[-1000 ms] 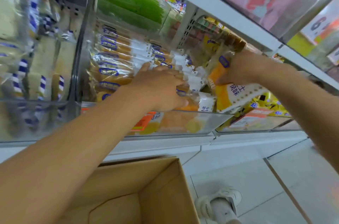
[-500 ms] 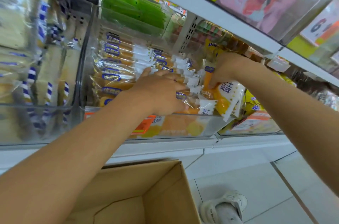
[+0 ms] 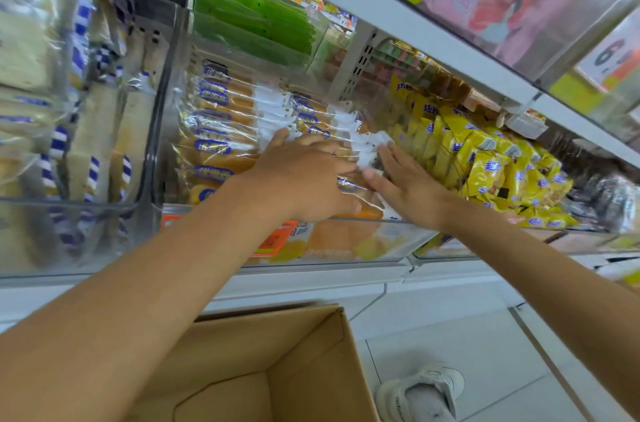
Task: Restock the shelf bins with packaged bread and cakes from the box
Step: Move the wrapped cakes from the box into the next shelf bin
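Observation:
A clear plastic shelf bin (image 3: 349, 250) holds rows of orange cakes in clear wrappers (image 3: 221, 131) with blue labels and white ends. My left hand (image 3: 304, 176) lies flat on top of the front packs, fingers pointing right. My right hand (image 3: 405, 184) lies beside it with straight fingers, pressing on the packs at the bin's right end. Neither hand holds a pack. The open cardboard box (image 3: 277, 369) stands on the floor below my arms; its visible inside shows no packs.
To the right a bin holds yellow packets (image 3: 491, 165). Left is a bin of pale sliced bread (image 3: 86, 144). Green packs (image 3: 249, 23) sit on the shelf behind. An upper shelf edge (image 3: 398, 16) overhangs. A white shoe (image 3: 419, 394) stands on the tiled floor.
My right hand brought an orange-and-white pack into the bin and let go of it; it now presses flat on the row. The left hand stayed on the packs. The view shifted slightly.

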Demonstrator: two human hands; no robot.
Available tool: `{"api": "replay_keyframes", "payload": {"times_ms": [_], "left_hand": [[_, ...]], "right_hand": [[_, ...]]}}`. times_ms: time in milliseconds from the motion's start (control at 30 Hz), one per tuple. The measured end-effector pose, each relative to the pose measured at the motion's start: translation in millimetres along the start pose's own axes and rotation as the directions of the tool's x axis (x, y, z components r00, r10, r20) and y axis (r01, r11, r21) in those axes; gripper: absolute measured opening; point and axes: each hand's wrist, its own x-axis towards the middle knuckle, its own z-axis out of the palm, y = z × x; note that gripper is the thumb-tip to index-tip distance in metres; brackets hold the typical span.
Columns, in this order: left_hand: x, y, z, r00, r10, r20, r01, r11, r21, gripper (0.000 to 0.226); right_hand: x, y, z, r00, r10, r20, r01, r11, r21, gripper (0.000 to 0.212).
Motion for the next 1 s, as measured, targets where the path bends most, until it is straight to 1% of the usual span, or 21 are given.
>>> {"api": "replay_keyframes", "payload": {"times_ms": [33, 100, 133, 167, 267, 333, 400, 433, 467, 500, 533, 600, 633, 667, 733, 767, 800, 867, 900, 933, 1000], "left_hand": [[-1, 1, 0, 1.0, -0.003, 0.004, 0.003, 1.0, 0.004, 0.067], [-2, 3, -1, 1.0, -0.008, 0.012, 0.008, 1.0, 0.001, 0.068], [-2, 3, -2, 1.0, -0.008, 0.01, 0.008, 1.0, 0.004, 0.071], [-2, 3, -2, 1.0, -0.012, 0.002, 0.012, 1.0, 0.004, 0.075], [0, 1, -1, 0.999, -0.039, -0.014, 0.039, 0.999, -0.019, 0.092], [2, 1, -1, 0.999, -0.046, -0.01, 0.046, 0.999, 0.002, 0.094], [0, 2, -4, 0.999, -0.039, -0.021, 0.038, 0.999, -0.02, 0.093], [-4, 3, -6, 0.999, -0.039, -0.036, 0.038, 0.998, -0.054, 0.093], [-9, 5, -9, 0.997, -0.048, -0.054, 0.042, 0.994, -0.096, 0.092], [-17, 6, -12, 0.994, -0.067, -0.087, 0.054, 0.988, -0.145, 0.089], [-27, 7, -15, 0.985, -0.102, -0.136, 0.075, 0.979, -0.189, 0.082], [-53, 9, -19, 0.938, -0.175, -0.3, 0.114, 0.971, -0.211, 0.05], [-69, 10, -19, 0.904, -0.207, -0.375, 0.139, 0.97, -0.2, 0.032], [-87, 10, -18, 0.874, -0.245, -0.419, 0.173, 0.964, -0.203, 0.023], [-122, 10, -10, 0.848, -0.331, -0.413, 0.254, 0.939, -0.231, 0.025], [-144, 9, -1, 0.844, -0.371, -0.388, 0.295, 0.924, -0.242, 0.024], [-163, 7, 10, 0.844, -0.402, -0.356, 0.328, 0.911, -0.249, 0.024], [-202, 0, 40, 0.837, -0.484, -0.254, 0.422, 0.868, -0.262, 0.025], [-223, -5, 57, 0.826, -0.538, -0.168, 0.483, 0.83, -0.28, 0.025], [-242, -11, 77, 0.805, -0.588, -0.076, 0.544, 0.784, -0.299, 0.025], [-276, -29, 116, 0.734, -0.676, 0.063, 0.654, 0.679, -0.333, 0.022]], "right_hand": [[-1, 2, 4, 1.0, 0.005, 0.005, -0.005, 1.0, 0.026, 0.075], [0, 8, 2, 0.999, -0.011, -0.047, 0.019, 0.988, 0.151, 0.086], [-1, 9, -2, 0.998, 0.0, -0.062, 0.012, 0.981, 0.196, 0.087], [0, 9, -4, 0.999, 0.002, -0.051, 0.008, 0.983, 0.186, 0.086], [0, 4, 6, 0.996, 0.013, 0.088, -0.014, 1.0, 0.01, 0.092], [2, 1, 9, 0.995, 0.004, 0.101, -0.004, 1.0, 0.005, 0.091], [-1, 0, 5, 0.998, -0.009, 0.061, 0.006, 0.999, 0.051, 0.088], [-5, -1, 3, 1.0, -0.03, 0.004, 0.03, 0.998, 0.062, 0.084], [-10, -4, 1, 0.994, -0.062, -0.089, 0.067, 0.996, 0.061, 0.079], [-15, -7, 2, 0.969, -0.109, -0.224, 0.125, 0.991, 0.056, 0.074], [-22, -13, 4, 0.921, -0.149, -0.36, 0.183, 0.981, 0.062, 0.071], [-41, -31, 12, 0.819, -0.16, -0.552, 0.298, 0.939, 0.17, 0.057], [-53, -40, 20, 0.787, -0.158, -0.596, 0.358, 0.904, 0.232, 0.045], [-67, -50, 29, 0.774, -0.163, -0.612, 0.399, 0.876, 0.272, 0.033], [-93, -65, 52, 0.758, -0.192, -0.624, 0.456, 0.84, 0.295, 0.02], [-104, -71, 69, 0.769, -0.225, -0.599, 0.478, 0.824, 0.304, 0.018], [-114, -75, 85, 0.801, -0.261, -0.539, 0.48, 0.817, 0.318, 0.018], [-132, -82, 126, 0.887, -0.332, -0.32, 0.437, 0.828, 0.351, 0.023], [-142, -86, 147, 0.911, -0.356, -0.206, 0.409, 0.842, 0.352, 0.026], [-148, -87, 171, 0.923, -0.37, -0.109, 0.384, 0.856, 0.345, 0.028], [-157, -87, 219, 0.932, -0.353, 0.082, 0.307, 0.889, 0.341, 0.034]]}}
